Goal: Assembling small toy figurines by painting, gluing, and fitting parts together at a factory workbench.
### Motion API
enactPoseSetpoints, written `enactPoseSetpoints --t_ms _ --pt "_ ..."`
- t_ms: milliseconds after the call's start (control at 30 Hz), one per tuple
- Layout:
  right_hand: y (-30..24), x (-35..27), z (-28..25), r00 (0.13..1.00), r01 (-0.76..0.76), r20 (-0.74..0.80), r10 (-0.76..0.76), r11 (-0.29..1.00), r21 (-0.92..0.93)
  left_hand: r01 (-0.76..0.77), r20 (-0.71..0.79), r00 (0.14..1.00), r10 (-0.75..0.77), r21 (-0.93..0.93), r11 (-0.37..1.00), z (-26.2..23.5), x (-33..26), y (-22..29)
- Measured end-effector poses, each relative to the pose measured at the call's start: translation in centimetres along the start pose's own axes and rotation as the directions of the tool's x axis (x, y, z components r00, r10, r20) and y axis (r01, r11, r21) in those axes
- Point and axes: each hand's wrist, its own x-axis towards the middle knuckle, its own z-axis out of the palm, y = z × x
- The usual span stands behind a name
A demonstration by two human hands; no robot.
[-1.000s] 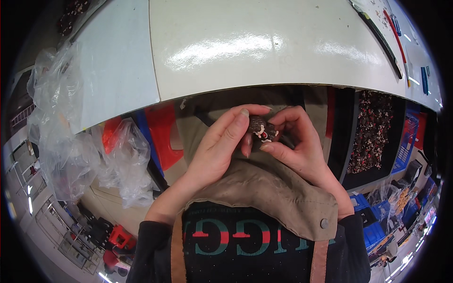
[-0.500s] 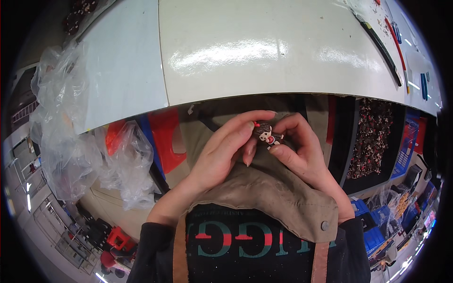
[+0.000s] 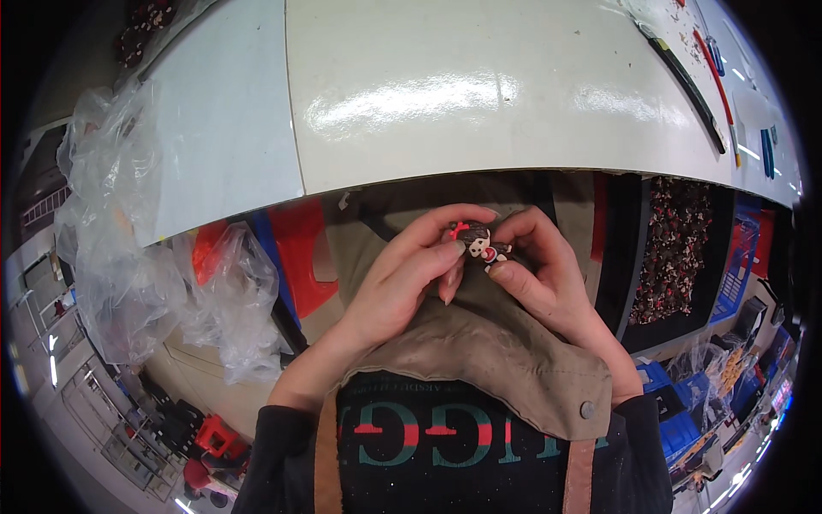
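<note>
Between my two hands, above my lap and just before the table edge, is a small figurine (image 3: 481, 246) with dark brown hair, a pale face, a red bow and a red-and-white front. My left hand (image 3: 413, 261) pinches it at the head, the thumb beside the bow. From the other side, my right hand (image 3: 541, 267) grips its lower body between thumb and curled fingers. A brown apron (image 3: 488, 334) lies beneath both hands. Parts of the figurine are covered by my fingertips.
A white table (image 3: 411, 94) spans the front, with a black-handled cutter (image 3: 687, 81) and a red thin tool (image 3: 717, 86) at its right. A black bin (image 3: 672, 248) of many small figurines stands right. Clear plastic bags (image 3: 120, 231) hang left. A red stool (image 3: 301, 261) is under the table.
My left fingers have shifted slightly on the figurine's head, so more of its red bow shows. Both hands stay in nearly the same place.
</note>
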Motion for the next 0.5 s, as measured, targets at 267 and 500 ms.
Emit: enactPoseSetpoints --t_ms 267,500 --pt "0.1 -0.07 -0.12 1.0 -0.011 0.008 0.011 1.0 0.008 0.033 -0.013 0.999 -0.034 -0.055 0.998 0.15 0.13 -0.05" --pt "0.18 0.04 -0.09 0.999 0.031 0.026 -0.03 0.999 -0.027 0.051 -0.016 0.999 -0.052 -0.1 0.994 0.14 0.18 -0.05"
